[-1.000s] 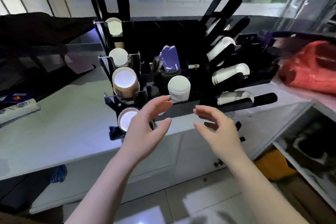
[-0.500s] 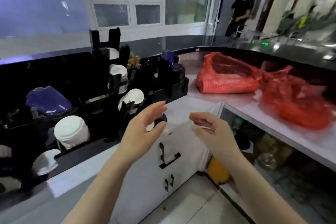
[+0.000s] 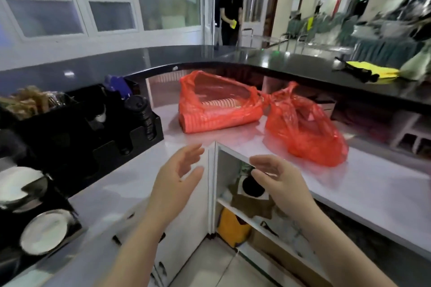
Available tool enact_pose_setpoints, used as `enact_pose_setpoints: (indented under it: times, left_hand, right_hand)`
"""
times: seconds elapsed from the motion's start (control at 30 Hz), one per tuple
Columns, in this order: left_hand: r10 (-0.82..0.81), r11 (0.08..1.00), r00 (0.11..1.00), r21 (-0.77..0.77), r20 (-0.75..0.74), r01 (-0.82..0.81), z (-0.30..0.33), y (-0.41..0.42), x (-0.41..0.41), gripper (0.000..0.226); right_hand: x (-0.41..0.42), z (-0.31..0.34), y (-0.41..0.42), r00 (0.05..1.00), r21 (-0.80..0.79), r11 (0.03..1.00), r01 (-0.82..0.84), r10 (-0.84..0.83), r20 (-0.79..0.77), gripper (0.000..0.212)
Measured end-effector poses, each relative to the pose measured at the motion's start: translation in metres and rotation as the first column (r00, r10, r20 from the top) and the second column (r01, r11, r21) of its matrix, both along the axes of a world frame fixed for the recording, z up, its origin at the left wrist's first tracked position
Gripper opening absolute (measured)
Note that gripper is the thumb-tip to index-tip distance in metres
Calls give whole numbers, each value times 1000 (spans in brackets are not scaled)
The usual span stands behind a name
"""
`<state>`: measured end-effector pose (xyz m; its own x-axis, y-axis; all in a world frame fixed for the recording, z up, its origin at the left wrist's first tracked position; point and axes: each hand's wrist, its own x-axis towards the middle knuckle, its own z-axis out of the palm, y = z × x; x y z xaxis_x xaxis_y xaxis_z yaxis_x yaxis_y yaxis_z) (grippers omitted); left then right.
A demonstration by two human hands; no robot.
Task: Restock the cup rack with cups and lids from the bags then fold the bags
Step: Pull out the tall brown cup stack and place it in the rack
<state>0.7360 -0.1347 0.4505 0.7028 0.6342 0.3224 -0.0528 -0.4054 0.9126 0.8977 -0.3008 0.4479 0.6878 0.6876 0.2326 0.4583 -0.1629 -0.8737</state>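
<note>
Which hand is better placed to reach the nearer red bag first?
Probably right. The right hand hovers empty just below the nearer red bag; the left hand sits farther left, toward the cup rack.

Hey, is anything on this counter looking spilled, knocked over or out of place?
Nothing looks spilled or damaged. Two red bags lie slumped on the white counter, one gaping open with stacked cups showing inside. Both hands are empty.

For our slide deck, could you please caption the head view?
Both empty hands, left and right, reach toward two red bags on the white counter.
</note>
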Motion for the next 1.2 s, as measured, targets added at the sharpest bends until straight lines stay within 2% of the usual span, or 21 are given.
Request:
enact_pose_setpoints:
  times: [0.17,0.37,0.5,0.67,0.83,0.93,1.0,1.07,1.2]
  left_hand:
    - [-4,997,1000,-78,28,6,-11,34,70,43]
    - [-19,994,996,-106,92,29,-18,103,173,43]
    - [57,993,992,-110,110,-45,-15,156,233,39]
    - [166,986,984,-34,67,-164,-13,210,284,32]
    - [306,935,952,198,-28,-295,-23,246,309,35]
    - [360,884,925,360,-120,-297,-26,265,317,35]
    - [414,835,893,464,-175,-296,-25,275,318,32]
    - [479,764,862,563,-166,-316,-25,281,320,31]
    - [544,651,831,685,-121,-326,-29,290,330,29]
  right_hand:
    - [62,-6,26,998,-29,998,56,-55,5,23]
    - [155,-14,94,994,-57,993,104,-102,31,22]
    - [217,-13,141,989,-111,984,137,-130,70,26]
    - [274,-20,174,966,-103,971,214,-195,168,26]
    - [323,-33,207,873,-256,927,274,-128,470,22]
    - [352,-35,236,820,-267,908,323,-128,557,17]
    - [369,-36,260,816,-284,890,356,-148,559,15]
    - [387,-43,285,850,-370,858,357,-134,510,21]
    - [428,-71,324,917,-591,757,278,-26,399,60]
